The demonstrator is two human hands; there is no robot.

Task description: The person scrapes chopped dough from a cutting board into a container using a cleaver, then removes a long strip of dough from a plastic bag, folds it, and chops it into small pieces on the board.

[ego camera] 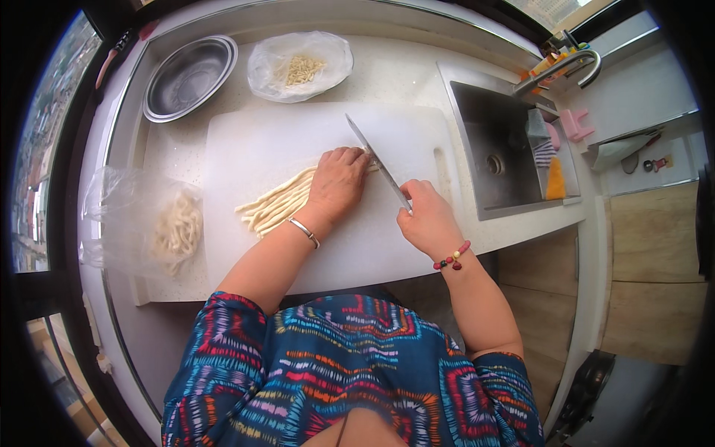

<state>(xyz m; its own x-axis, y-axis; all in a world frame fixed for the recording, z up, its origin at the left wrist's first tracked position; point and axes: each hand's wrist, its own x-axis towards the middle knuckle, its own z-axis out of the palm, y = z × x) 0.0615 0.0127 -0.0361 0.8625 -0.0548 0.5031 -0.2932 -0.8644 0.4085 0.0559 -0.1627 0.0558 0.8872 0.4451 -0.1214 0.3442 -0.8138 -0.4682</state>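
Several long dough strands lie side by side on a white plastic cutting board. My left hand presses on their right end, fingers bunched beside the blade. In my right hand is a kitchen knife, its blade slanting up and left across the strand ends, close to my left fingertips. Small cut dough pieces rest in a plate or bowl lined with clear plastic behind the board. At the board's left, a clear plastic bag holds more dough strands.
Stacked metal bowls stand at the back left. To the right is a steel sink with a curved faucet; cloths and a sponge hang at its right side. The counter's front edge runs close to my body.
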